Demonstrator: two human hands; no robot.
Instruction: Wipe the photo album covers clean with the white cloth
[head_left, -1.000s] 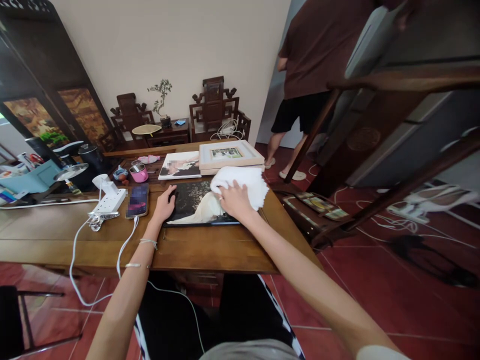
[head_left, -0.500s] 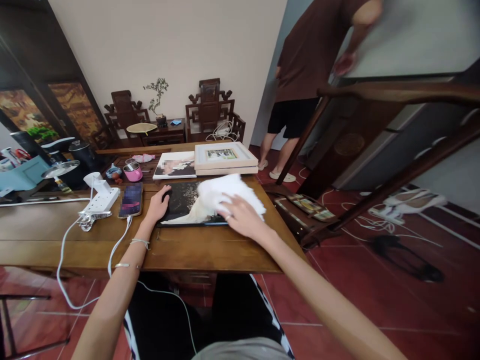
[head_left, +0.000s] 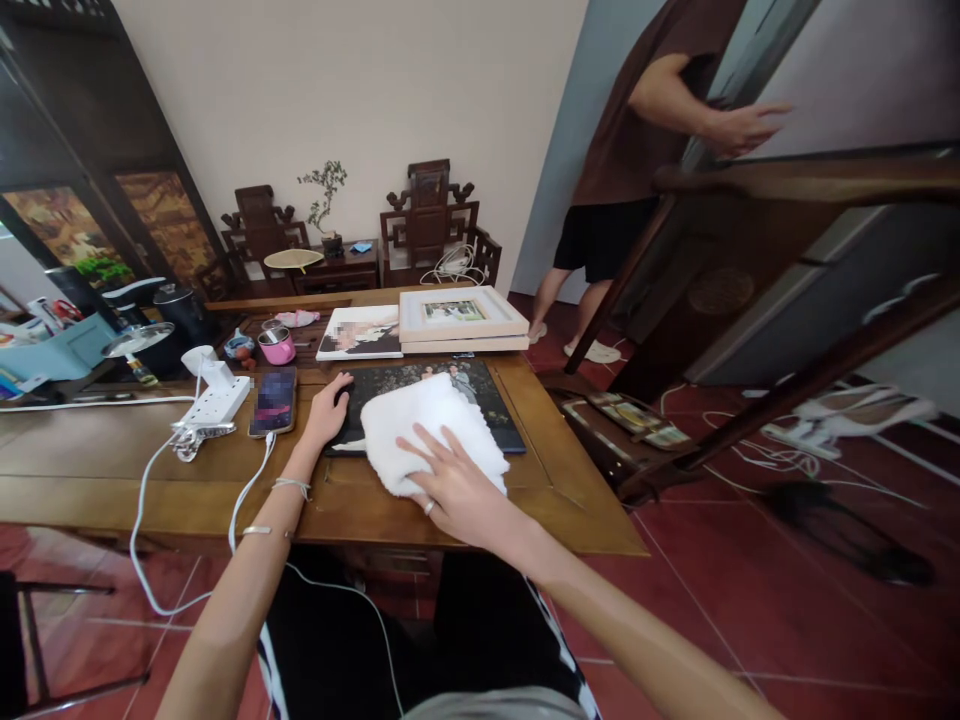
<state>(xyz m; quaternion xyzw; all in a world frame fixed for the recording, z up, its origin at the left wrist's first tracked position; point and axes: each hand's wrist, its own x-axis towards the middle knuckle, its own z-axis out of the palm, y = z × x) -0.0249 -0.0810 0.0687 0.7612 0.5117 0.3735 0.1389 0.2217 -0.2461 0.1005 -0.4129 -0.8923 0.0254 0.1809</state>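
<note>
A dark photo panel (head_left: 504, 412) lies flat on the wooden table, with small figures in its upper part. My left hand (head_left: 328, 408) rests at its left edge, thumb apart from the fingers and fingertips on the surface. A white cloth (head_left: 397, 410) covers the panel's lower middle and hangs past its near edge. Spread flat over the cloth, my right hand (head_left: 457, 490) presses on it without wrapping round it; a ring is on one finger. The cloth hides much of the picture.
Behind the panel lie stacked pale frames (head_left: 464, 318) and a white-bordered photo print (head_left: 360, 332). Leftward are a phone (head_left: 273, 402) on a cable, a power strip (head_left: 217, 400) and a pink cup (head_left: 277, 346). At right, another person (head_left: 622, 150) stands beyond a wooden chair (head_left: 795, 185).
My right hand and the cloth have moved left and toward me, uncovering the panel's right side and figures. My left hand stays at the edge. The other person's arm has shifted.
</note>
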